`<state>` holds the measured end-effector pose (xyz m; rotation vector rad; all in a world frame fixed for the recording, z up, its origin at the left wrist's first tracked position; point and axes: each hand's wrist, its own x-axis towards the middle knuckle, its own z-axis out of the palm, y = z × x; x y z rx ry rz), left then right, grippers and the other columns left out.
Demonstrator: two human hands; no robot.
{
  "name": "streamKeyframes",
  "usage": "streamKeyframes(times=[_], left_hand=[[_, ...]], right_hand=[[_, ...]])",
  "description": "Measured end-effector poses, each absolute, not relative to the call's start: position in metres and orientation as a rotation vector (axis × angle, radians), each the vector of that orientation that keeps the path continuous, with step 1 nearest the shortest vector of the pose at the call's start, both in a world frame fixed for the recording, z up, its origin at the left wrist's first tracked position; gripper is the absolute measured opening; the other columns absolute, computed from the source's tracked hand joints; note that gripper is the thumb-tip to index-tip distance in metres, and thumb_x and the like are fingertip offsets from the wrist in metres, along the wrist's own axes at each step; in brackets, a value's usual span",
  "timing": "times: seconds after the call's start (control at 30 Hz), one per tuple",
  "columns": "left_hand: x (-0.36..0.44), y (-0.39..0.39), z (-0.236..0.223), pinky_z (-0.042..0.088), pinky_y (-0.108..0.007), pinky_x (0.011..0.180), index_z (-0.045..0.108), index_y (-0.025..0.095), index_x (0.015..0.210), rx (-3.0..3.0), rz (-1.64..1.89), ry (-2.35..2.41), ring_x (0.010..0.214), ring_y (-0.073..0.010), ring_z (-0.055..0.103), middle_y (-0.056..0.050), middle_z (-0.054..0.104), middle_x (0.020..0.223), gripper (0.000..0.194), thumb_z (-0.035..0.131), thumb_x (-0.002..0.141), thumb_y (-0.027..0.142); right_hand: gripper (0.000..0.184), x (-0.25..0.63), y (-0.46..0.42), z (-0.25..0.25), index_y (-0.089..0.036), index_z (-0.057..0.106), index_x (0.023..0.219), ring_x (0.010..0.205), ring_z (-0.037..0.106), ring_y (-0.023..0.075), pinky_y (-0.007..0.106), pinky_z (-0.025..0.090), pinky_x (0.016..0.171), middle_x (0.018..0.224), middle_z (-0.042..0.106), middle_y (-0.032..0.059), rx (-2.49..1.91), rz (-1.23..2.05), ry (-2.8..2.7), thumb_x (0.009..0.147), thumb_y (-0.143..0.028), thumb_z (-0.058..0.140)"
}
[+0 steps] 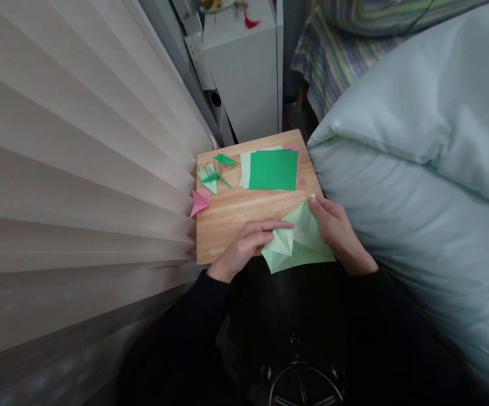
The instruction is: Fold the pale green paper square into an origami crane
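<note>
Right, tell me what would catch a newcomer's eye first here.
Probably the bright green paper topping the stack at the wooden table's far side. Next comes the creased pale green sheet between the left hand and right hand, over the near edge. Then the pink folded paper at the table's left edge.

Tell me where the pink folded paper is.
In the head view, the pink folded paper sits at the left edge of the wooden table, beside the pleated curtain and just below the light-green folded piece.
</note>
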<state>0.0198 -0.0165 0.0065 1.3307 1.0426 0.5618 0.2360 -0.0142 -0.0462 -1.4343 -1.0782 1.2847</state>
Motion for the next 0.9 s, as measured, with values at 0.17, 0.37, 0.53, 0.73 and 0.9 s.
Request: streamKeyframes(times=[0.17, 0.37, 0.53, 0.73, 0.9], left_hand=[[0.033, -0.015, -0.007, 0.037, -0.025, 0.058, 0.059, 0.018, 0.068, 1.274, 0.673, 1.161, 0.06, -0.0105, 0.047, 0.003, 0.054, 0.062, 0.037, 0.073, 0.082, 0.049], [0.041, -0.018, -0.021, 0.042, -0.024, 0.062, 0.06, 0.019, 0.09, 1.001, 0.692, 1.143, 0.064, -0.0116, 0.058, 0.004, 0.063, 0.071, 0.041, 0.087, 0.068, 0.04], [0.041, -0.022, -0.015, 0.046, -0.027, 0.068, 0.07, 0.015, 0.083, 0.932, 0.614, 1.083, 0.07, -0.0136, 0.06, -0.002, 0.07, 0.081, 0.037, 0.089, 0.067, 0.043], [0.042, -0.027, -0.014, 0.044, -0.028, 0.068, 0.071, 0.014, 0.087, 0.841, 0.526, 1.062, 0.07, -0.0148, 0.059, -0.003, 0.069, 0.082, 0.041, 0.086, 0.071, 0.049], [0.047, -0.029, -0.019, 0.044, -0.029, 0.073, 0.07, 0.015, 0.085, 0.915, 0.584, 1.072, 0.076, -0.0155, 0.058, -0.003, 0.067, 0.08, 0.043, 0.075, 0.082, 0.058]], right_hand=[[0.048, 0.229, -0.018, -0.035, -0.024, 0.044, 0.069, 0.059, 0.037, 0.0138, 0.028, 0.028, 0.052, 0.065, 0.042, -0.0023, -1.381, 1.334, -1.254, 0.095, -0.063, 0.054], [0.045, 0.223, -0.018, -0.025, -0.023, 0.041, 0.064, 0.059, 0.034, 0.0129, 0.03, 0.028, 0.056, 0.063, 0.036, -0.004, -1.368, 1.221, -1.311, 0.096, -0.052, 0.054], [0.036, 0.225, -0.016, -0.028, -0.021, 0.049, 0.065, 0.06, 0.037, 0.0131, 0.03, 0.029, 0.056, 0.062, 0.04, -0.0034, -1.399, 1.112, -1.229, 0.093, -0.043, 0.057], [0.027, 0.225, -0.016, -0.031, -0.02, 0.055, 0.069, 0.062, 0.041, 0.0135, 0.031, 0.03, 0.059, 0.064, 0.047, -0.0029, -1.418, 1.077, -1.184, 0.091, -0.035, 0.056], [0.031, 0.224, -0.016, -0.028, -0.021, 0.049, 0.065, 0.062, 0.04, 0.0134, 0.031, 0.03, 0.059, 0.061, 0.042, -0.0035, -1.473, 1.033, -1.2, 0.093, -0.034, 0.054]])
